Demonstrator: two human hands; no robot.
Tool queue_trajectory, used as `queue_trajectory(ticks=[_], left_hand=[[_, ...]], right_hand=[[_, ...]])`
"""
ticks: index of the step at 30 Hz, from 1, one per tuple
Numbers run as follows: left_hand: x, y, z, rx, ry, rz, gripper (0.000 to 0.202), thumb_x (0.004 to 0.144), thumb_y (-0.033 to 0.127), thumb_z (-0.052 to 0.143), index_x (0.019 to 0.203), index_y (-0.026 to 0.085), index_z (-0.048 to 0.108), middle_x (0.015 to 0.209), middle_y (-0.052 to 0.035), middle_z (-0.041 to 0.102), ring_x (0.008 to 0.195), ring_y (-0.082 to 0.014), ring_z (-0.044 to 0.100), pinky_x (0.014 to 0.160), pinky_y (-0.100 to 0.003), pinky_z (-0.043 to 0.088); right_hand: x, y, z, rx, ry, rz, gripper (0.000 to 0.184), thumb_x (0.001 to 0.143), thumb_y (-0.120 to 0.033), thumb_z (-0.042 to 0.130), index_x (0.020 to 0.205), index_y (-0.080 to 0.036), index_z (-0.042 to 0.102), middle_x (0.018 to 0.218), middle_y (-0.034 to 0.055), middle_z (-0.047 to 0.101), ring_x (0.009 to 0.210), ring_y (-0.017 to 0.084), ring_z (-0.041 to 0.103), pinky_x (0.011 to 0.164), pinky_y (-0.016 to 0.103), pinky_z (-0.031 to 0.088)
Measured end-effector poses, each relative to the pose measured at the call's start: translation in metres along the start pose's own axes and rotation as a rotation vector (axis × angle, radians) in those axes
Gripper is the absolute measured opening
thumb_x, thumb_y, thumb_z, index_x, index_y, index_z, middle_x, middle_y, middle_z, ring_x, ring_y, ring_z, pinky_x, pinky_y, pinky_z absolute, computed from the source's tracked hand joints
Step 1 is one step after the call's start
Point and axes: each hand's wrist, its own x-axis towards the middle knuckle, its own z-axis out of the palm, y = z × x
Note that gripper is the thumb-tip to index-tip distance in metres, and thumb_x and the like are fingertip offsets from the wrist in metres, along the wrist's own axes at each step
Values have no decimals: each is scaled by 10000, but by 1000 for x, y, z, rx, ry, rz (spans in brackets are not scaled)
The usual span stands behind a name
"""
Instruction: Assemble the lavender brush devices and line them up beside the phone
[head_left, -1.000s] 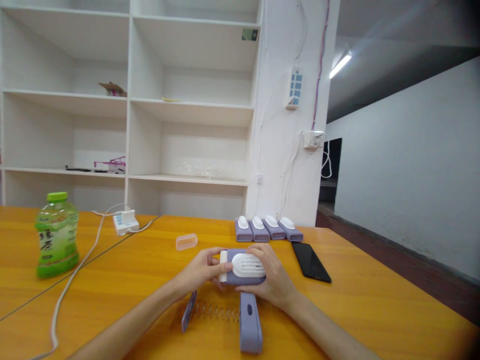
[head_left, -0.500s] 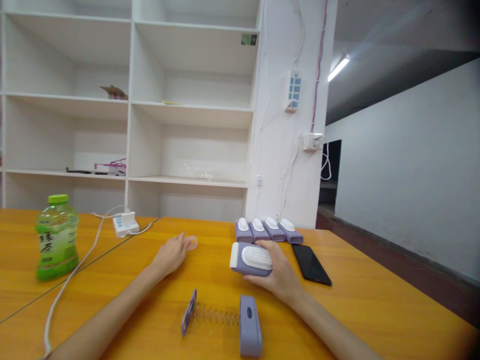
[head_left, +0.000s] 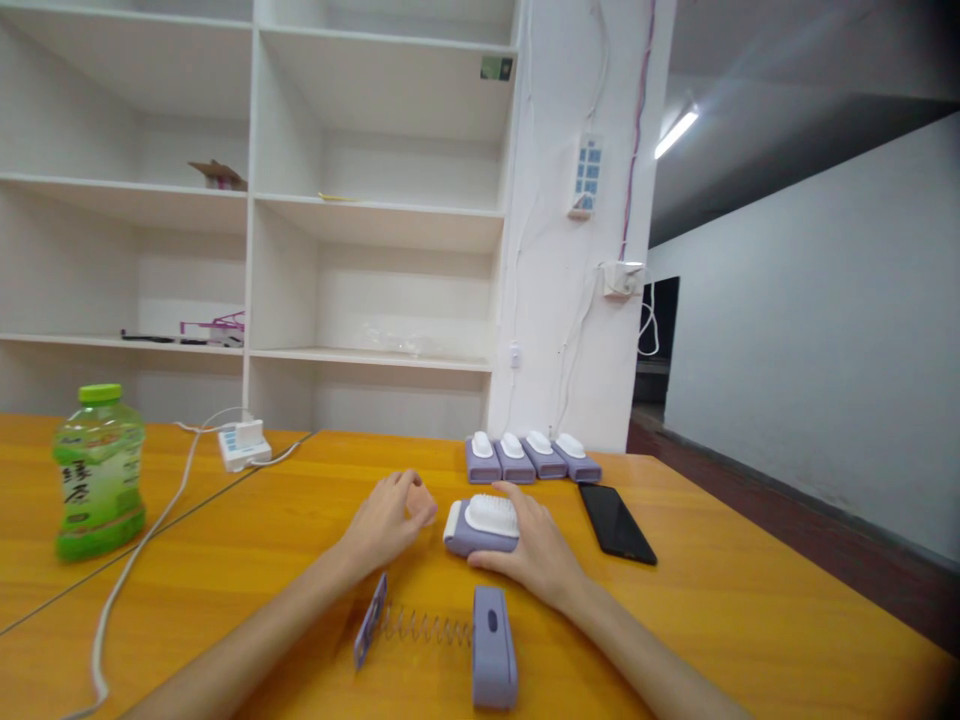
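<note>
A clear cap (head_left: 423,506) is pinched by the left hand (head_left: 384,518), just beside the purple-and-white brush (head_left: 474,536), which is held between the thumb and fingers of the right hand (head_left: 541,552), so a fitting step seems in hand, and careful lining up is called for.

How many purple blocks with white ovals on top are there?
5. Four line up near the far edge of the table: the leftmost block, the second block, the third block and the rightmost block. The fifth block is in the right hand.
</note>
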Motion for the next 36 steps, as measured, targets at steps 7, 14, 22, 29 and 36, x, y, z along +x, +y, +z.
queue_trajectory(ticks=[7,14,22,29,36], left_hand=[[6,-13,-5,-382,-210,29,545,711,386,805,1180,192,605,1145,-100,672,1088,-266,633,921,-373,505],[-4,-2,2,-669,-363,34,674,615,286,903,1210,215,595,1288,-111,616,1176,-268,606,988,-402,493],[-6,2,1,-774,-431,16,704,571,221,931,1191,227,598,1276,-116,630,1175,-278,610,1021,-445,465],[-8,0,-1,-804,-455,-1,747,536,171,943,1191,229,590,1238,-105,658,1145,-269,627,1025,-442,458],[-3,-1,-5,-791,-481,-16,678,508,138,952,1094,188,615,1130,-96,693,1048,-259,651,937,-405,487]], right_hand=[[3,11,-9,91,-40,29,886,669,-522,853,1407,-251,443,1381,116,569,1257,326,551,1057,507,425],[1,10,-10,171,-75,5,953,624,-527,877,1424,-263,432,1382,115,562,1261,335,546,1064,516,419],[-2,3,-10,194,-127,-11,1013,601,-564,883,1446,-279,403,1385,99,554,1265,319,534,1078,488,414],[-3,-3,-8,206,-114,-22,1022,594,-571,885,1445,-270,406,1349,100,576,1228,321,558,1048,475,441],[0,-1,-4,241,-142,13,1055,583,-582,888,1458,-268,388,1402,101,545,1271,319,528,1073,460,419]])
